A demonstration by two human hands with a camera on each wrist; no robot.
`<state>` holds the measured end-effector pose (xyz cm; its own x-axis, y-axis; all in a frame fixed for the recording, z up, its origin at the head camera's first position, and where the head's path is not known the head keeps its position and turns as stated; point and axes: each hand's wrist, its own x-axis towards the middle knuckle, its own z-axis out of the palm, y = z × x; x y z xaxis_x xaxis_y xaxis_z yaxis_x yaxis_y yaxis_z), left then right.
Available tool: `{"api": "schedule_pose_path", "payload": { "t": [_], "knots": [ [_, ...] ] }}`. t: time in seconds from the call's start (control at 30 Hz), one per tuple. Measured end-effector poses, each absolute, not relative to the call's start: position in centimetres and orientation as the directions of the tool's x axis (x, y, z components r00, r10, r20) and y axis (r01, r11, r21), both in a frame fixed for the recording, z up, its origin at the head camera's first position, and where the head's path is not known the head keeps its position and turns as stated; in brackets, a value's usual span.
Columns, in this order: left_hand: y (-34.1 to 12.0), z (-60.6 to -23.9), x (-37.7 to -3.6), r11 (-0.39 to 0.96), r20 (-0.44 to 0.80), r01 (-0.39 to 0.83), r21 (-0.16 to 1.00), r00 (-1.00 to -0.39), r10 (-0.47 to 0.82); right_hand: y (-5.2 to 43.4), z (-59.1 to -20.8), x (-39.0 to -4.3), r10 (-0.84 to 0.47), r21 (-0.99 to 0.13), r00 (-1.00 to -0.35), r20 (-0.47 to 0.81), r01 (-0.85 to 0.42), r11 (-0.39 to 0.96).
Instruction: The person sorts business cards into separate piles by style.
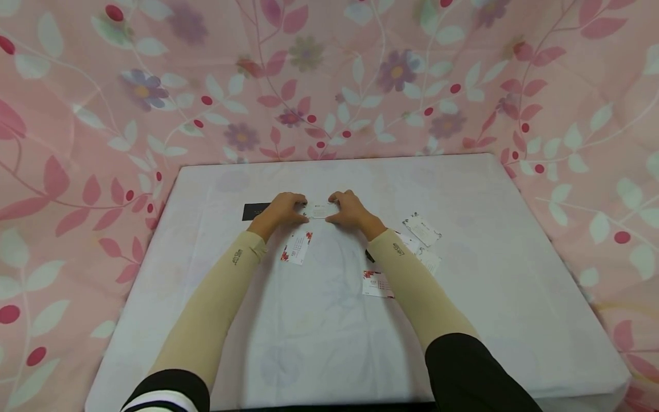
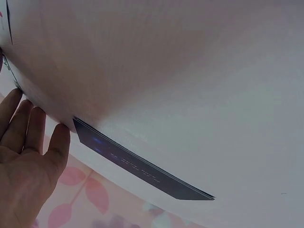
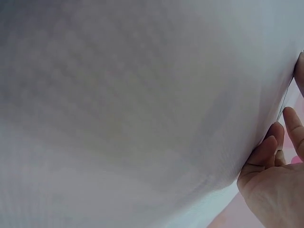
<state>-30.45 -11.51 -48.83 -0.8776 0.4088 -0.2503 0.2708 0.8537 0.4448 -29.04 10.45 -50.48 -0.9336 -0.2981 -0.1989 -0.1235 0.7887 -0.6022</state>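
At the far middle of the table, a white business card with small print (image 1: pixel 319 210) lies between the two hands. My left hand (image 1: pixel 280 213) holds its left end between thumb and fingers, and my right hand (image 1: pixel 355 213) holds the right end the same way. Just left of the left hand is a black card (image 1: pixel 254 211), partly covered by that hand; in the left wrist view it looks like a thin stack. Nearer to me lies a white card with red flowers (image 1: pixel 296 248). The right wrist view shows only the right hand's fingers at a thin card edge.
By the right forearm lie several loose cards: a white one with a floral border (image 1: pixel 422 229), another partly under the sleeve (image 1: pixel 428 261), and a red-flowered one (image 1: pixel 377 284). A white cloth (image 1: pixel 319 355) covers the table. Pink floral fabric (image 1: pixel 329 74) hangs behind and beside it.
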Motion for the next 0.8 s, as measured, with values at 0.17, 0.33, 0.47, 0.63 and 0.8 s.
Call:
{"api": "schedule_pose_path", "payload": {
  "t": [0.17, 0.33, 0.47, 0.63, 0.8],
  "knots": [
    [-11.55, -48.93, -30.38, 0.845, -0.239, 0.281, 0.455, -0.876, 0.42, 10.45, -50.46, -28.92, -0.299, -0.599, -0.933, -0.199, -0.126, 0.791],
    [-11.57, -48.85, -30.33, 0.829, -0.214, 0.303, 0.469, -0.872, 0.44, 10.44, -50.63, -28.99, -0.295, -0.598, -0.935, -0.197, -0.124, 0.792],
    [-11.59, -48.76, -30.36, 0.824, -0.206, 0.311, 0.474, -0.871, 0.447, 10.43, -50.68, -29.01, -0.284, -0.603, -0.937, -0.202, -0.109, 0.791],
    [-11.59, -48.76, -30.37, 0.83, -0.208, 0.306, 0.467, -0.874, 0.439, 10.35, -50.64, -28.93, -0.278, -0.601, -0.937, -0.213, -0.099, 0.793],
    [-11.66, -48.96, -30.3, 0.835, -0.221, 0.28, 0.474, -0.88, 0.421, 10.31, -50.23, -28.97, -0.293, -0.587, -0.924, -0.245, -0.099, 0.803]
  ]
}}
